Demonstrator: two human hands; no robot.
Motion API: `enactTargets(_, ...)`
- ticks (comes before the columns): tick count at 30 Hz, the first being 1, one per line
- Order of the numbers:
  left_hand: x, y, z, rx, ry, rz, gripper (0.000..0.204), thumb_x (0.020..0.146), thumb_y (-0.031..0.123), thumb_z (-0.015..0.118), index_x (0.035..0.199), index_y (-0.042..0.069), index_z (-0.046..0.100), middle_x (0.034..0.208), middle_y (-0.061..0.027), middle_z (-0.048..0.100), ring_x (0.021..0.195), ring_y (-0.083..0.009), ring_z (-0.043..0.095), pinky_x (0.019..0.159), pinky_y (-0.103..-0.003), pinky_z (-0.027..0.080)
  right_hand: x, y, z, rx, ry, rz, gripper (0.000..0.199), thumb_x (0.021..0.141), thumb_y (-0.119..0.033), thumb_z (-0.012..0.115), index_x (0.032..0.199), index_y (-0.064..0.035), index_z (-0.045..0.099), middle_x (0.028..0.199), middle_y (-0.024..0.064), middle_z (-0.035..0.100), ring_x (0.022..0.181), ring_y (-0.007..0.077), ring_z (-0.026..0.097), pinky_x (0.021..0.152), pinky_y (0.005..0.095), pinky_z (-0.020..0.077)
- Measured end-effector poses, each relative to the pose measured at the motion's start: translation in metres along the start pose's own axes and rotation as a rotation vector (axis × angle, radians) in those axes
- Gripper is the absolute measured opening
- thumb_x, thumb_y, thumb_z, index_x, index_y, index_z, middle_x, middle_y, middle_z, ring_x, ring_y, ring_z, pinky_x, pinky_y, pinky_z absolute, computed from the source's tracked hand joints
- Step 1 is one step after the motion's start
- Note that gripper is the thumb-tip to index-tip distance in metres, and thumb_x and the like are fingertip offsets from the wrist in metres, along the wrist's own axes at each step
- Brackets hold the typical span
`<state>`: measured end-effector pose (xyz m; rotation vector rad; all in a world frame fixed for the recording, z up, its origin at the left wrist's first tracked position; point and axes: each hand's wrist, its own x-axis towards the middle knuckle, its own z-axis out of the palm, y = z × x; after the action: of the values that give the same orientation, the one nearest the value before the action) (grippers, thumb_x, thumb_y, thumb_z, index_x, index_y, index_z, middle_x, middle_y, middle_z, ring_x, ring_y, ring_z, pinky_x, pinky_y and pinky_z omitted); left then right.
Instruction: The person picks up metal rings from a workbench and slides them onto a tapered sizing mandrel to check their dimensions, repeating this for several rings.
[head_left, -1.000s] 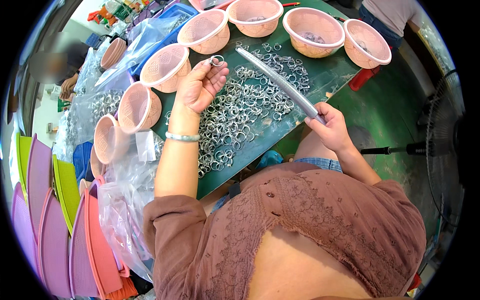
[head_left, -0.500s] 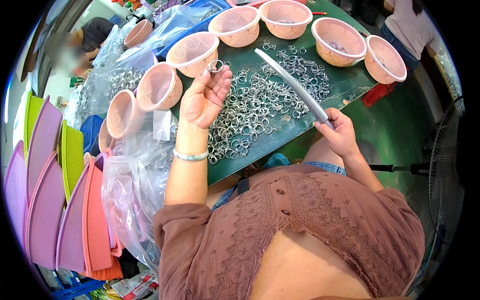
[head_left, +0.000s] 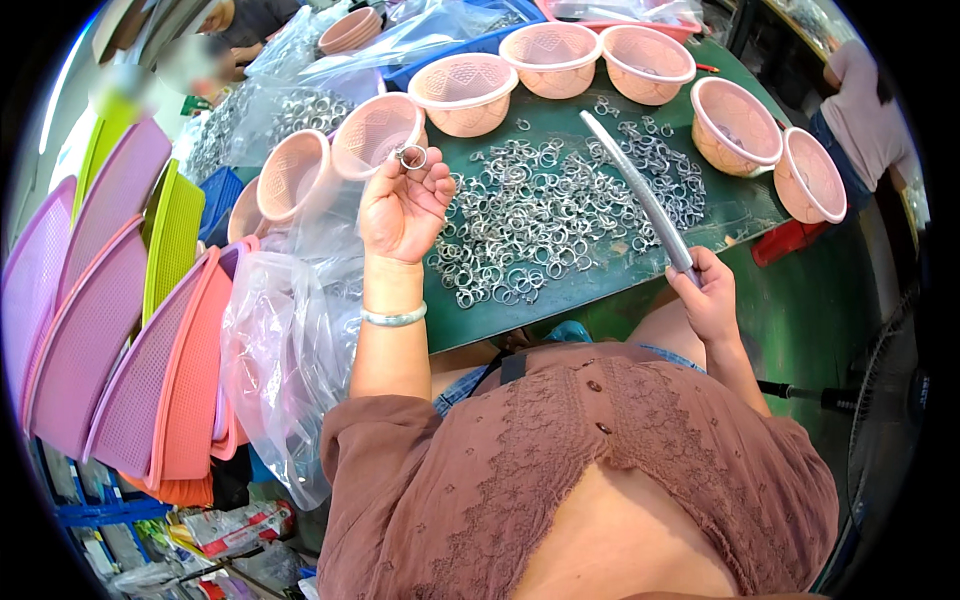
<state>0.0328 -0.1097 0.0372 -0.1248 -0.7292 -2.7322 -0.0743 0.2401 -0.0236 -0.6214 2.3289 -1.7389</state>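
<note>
A single silver ring (head_left: 423,157) is pinched between thumb and fingertip of my left hand (head_left: 400,215), palm turned up, other fingers loosely curled. My right hand (head_left: 706,292) grips the thick lower end of a ring mandrel (head_left: 640,190), a long tapered metal rod pointing up and away to the left. Between my hands a broad heap of silver rings (head_left: 545,215) lies on the green table (head_left: 575,300). The held ring is apart from the mandrel, in front of a pink basket (head_left: 352,125).
Pink baskets arc around the heap, including one at far right (head_left: 735,115) with rings inside. Clear plastic bags (head_left: 290,350) and stacked coloured baskets (head_left: 90,340) crowd my left. A black fan (head_left: 880,390) stands at right. Other people (head_left: 865,130) are beyond the table.
The whole view has shifted, so the table and baskets sit farther right. My left hand still pinches the ring, and my right hand still holds the mandrel.
</note>
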Motion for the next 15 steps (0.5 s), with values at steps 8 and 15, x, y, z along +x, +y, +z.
enactTargets(8, -0.015, 0.026, 0.014, 0.301, 0.168, 0.2, 0.027, 0.089, 0.02, 0.045, 0.107, 0.001, 0.054, 0.082, -0.0095, 0.058, 0.072, -0.0185, 0.055, 0.065, -0.031, 0.046, -0.001, 0.0, 0.0, 0.005, -0.001, 0.026, 0.014, 0.075, -0.017, 0.064, 0.077, -0.0051, 0.057, 0.059, -0.0061, 0.045, 0.055, 0.0024, 0.038, 0.05, 0.0193, 0.0307)
enactTargets(15, -0.032, 0.089, 0.032, 1.149, 0.735, 0.875, 0.016, 0.085, 0.015, 0.058, 0.091, 0.0, 0.062, 0.076, -0.002, 0.06, 0.064, -0.0096, 0.054, 0.06, -0.02, 0.042, -0.001, 0.001, -0.004, 0.007, -0.008, 0.073, 0.015, 0.075, -0.019, 0.064, 0.078, -0.0053, 0.057, 0.059, -0.0056, 0.044, 0.054, 0.0034, 0.038, 0.05, 0.0206, 0.0307)
